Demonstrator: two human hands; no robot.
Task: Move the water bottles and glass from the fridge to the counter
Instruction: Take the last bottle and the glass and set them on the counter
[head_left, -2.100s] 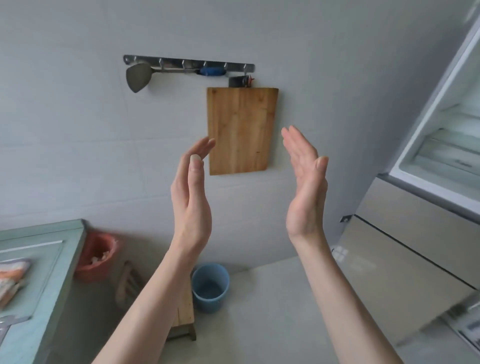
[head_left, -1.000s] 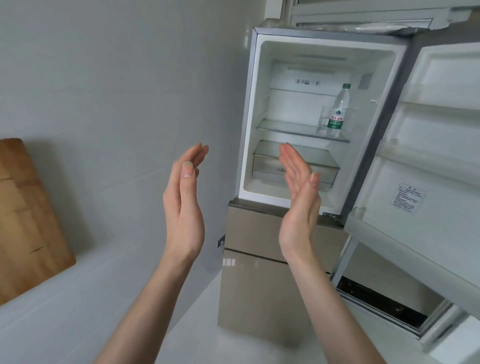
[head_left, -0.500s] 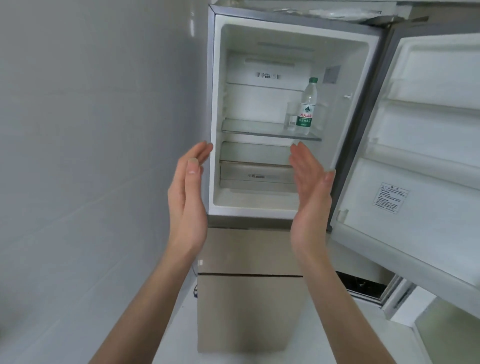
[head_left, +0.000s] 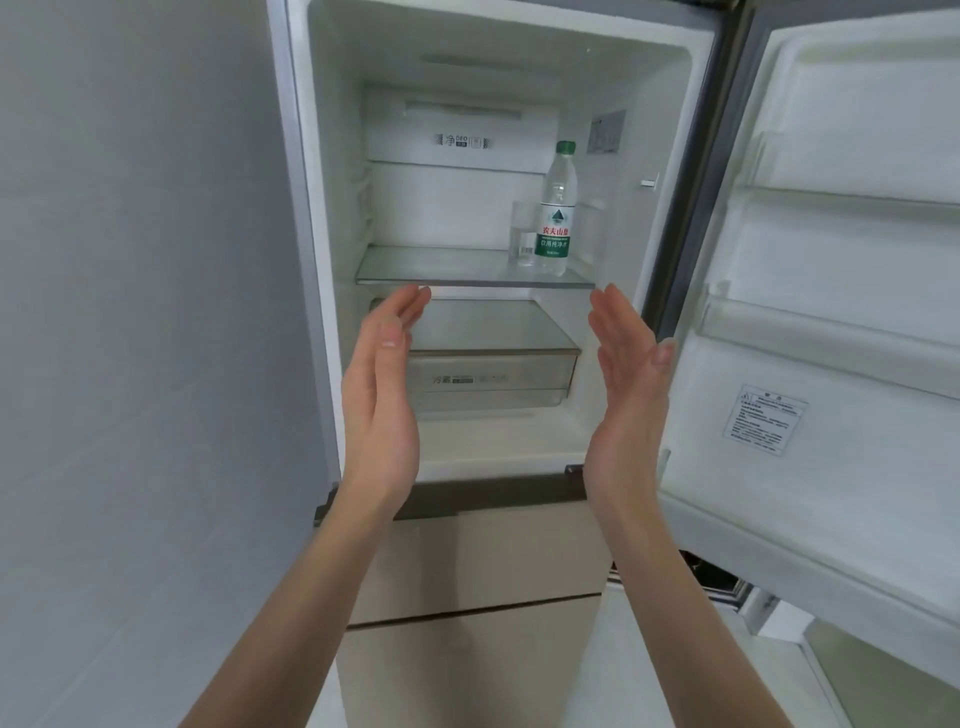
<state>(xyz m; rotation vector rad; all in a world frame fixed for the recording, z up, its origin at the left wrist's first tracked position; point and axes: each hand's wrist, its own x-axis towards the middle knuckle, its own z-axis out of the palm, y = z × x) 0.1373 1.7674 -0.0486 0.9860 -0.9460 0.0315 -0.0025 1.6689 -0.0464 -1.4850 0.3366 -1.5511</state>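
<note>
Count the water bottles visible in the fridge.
1. The water bottle stands upright at the right end of the glass shelf, with the glass just left of it. No others show.

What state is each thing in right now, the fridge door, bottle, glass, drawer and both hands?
White fridge door: swung open.
Clear plastic water bottle: upright, green cap on.
Clear drinking glass: upright on glass shelf.
Transparent crisper drawer: closed.
Left hand: open, empty.
Right hand: open, empty.

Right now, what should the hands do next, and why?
Probably reach the right hand up to the water bottle. Both it and the left hand are open and empty below the glass shelf, where the bottle stands upright beside the glass.
</note>
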